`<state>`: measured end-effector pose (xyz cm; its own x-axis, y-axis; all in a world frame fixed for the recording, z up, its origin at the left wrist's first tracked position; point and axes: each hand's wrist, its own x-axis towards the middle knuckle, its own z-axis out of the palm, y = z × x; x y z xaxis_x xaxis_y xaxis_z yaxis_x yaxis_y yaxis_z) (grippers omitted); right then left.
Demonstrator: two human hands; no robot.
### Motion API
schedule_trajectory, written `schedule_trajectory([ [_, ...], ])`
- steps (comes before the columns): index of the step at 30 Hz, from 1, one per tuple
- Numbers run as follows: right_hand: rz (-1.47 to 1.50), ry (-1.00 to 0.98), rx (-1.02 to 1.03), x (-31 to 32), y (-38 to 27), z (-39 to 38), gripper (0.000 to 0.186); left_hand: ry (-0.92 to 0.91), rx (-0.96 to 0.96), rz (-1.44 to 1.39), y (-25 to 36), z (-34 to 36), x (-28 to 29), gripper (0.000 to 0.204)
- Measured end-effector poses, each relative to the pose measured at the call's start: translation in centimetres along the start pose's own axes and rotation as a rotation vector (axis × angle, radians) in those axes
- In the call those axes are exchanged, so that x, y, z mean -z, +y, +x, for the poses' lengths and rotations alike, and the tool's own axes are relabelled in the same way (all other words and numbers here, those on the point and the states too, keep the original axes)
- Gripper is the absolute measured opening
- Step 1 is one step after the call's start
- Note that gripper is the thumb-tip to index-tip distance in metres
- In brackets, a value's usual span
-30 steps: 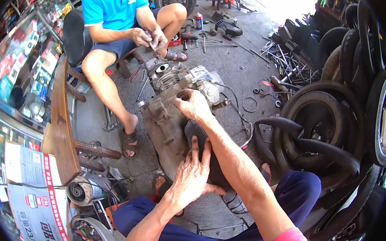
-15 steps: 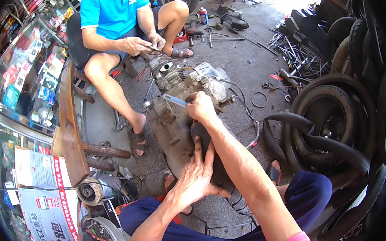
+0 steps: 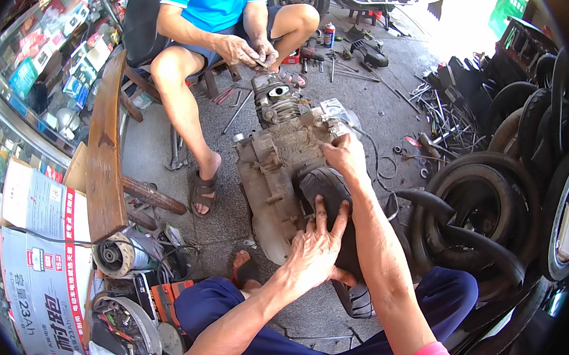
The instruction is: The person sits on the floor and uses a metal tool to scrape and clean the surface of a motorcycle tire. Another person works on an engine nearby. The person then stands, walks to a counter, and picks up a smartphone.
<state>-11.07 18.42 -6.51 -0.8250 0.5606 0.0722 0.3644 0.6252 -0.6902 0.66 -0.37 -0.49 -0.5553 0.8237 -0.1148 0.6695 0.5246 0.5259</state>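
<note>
A dirty scooter engine (image 3: 263,169) lies on the floor before me, its finned cylinder (image 3: 280,107) pointing away. A black-tyred wheel (image 3: 326,184) is joined to its near right side. My left hand (image 3: 316,246) lies over the tyre with fingers spread, its thumb lower down near the tread. Above the wheel, my right hand (image 3: 345,155) is closed in a fist beside the engine's silvery right part (image 3: 336,112). Something pale shows at its top, too small to name.
Opposite sits a person in a blue shirt (image 3: 215,4), both hands on a small part over the cylinder. A wooden bench (image 3: 103,159) and printed carton (image 3: 45,259) stand left. Tyres (image 3: 476,201) and scattered metal tools (image 3: 438,113) lie right.
My right hand has moved from over the engine's middle to its right side; the long shiny tool it held is no longer clearly visible. My left hand stays on the tyre. The view has shifted.
</note>
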Motion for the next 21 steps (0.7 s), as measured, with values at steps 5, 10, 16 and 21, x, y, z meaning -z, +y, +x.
schedule_trajectory([
  [5,0.285,-0.153,0.057,-1.1,-0.5,0.6,0.022,0.03,0.004,0.026,-0.1,0.2,-0.6,0.147],
  [10,-0.043,-0.053,0.148,-1.1,0.0,0.3,0.019,0.041,0.022,0.061,-0.2,0.0,-0.7,0.148],
  [16,0.133,0.044,0.264,0.3,-0.8,-0.3,0.016,0.028,0.017,0.029,-0.3,0.1,-0.7,0.148],
  [21,-0.15,-0.108,0.336,-2.1,-0.5,-0.3,0.02,0.005,0.03,0.06,0.0,0.2,-0.7,0.147],
])
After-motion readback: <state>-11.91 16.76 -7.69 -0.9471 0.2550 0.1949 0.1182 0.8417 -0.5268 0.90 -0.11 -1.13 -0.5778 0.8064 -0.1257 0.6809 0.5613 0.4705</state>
